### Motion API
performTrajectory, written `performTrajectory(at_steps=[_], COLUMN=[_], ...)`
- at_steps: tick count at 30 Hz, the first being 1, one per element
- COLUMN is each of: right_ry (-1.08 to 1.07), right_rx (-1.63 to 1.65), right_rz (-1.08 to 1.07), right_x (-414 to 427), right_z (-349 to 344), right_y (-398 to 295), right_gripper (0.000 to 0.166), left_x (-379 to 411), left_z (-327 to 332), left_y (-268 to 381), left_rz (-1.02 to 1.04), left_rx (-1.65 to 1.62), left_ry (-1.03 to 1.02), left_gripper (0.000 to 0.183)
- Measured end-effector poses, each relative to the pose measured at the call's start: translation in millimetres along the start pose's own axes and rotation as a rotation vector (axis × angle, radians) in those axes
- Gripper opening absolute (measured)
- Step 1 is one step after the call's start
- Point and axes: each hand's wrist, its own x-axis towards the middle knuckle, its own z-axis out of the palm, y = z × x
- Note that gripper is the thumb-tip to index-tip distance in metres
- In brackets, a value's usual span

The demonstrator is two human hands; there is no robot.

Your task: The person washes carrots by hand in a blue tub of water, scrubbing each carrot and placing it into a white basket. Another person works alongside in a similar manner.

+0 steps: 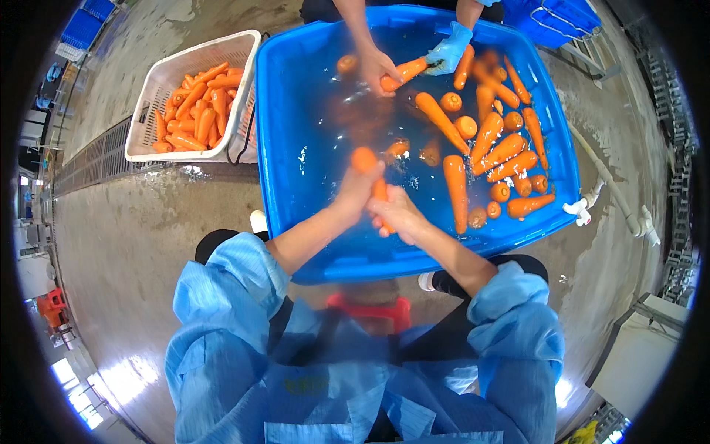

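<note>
Over the near part of a blue plastic tub filled with water, both my hands grip one carrot. My left hand is wrapped around its thick upper end. Lower down, the fingers of my right hand close around the narrower part. Several loose carrots float in the water to the right of my hands. A blurred carrot lies just beyond my left hand, partly under water.
Across the tub, another person's bare hand and gloved hand hold a carrot. A white plastic basket of carrots stands at the left. White pipe valves flank the tub's right rim. A red stool is below me.
</note>
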Motion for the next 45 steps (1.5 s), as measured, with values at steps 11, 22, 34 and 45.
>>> performTrajectory(at_steps=[11,22,34,45], right_ry=[-0.550,-0.192,0.283,0.224], right_rx=[0.777,-0.208,-1.273,-1.069], right_rz=[0.234,-0.060,-0.463,-0.500], right_x=[-47,-42,-38,-39], right_z=[-16,-11,-18,-49], right_y=[-16,-17,12,-12], right_gripper=[0.016,0.028,0.037,0.040], left_x=[-19,-14,-7,-44], left_z=[3,-4,-5,10], left_y=[75,65,33,69], left_rz=[-0.087,-0.265,0.287,0.828], left_rx=[-0.491,-0.572,0.894,1.436], left_ry=[-0.238,-0.002,0.235,-0.371], left_gripper=[0.025,0.023,0.029,0.026])
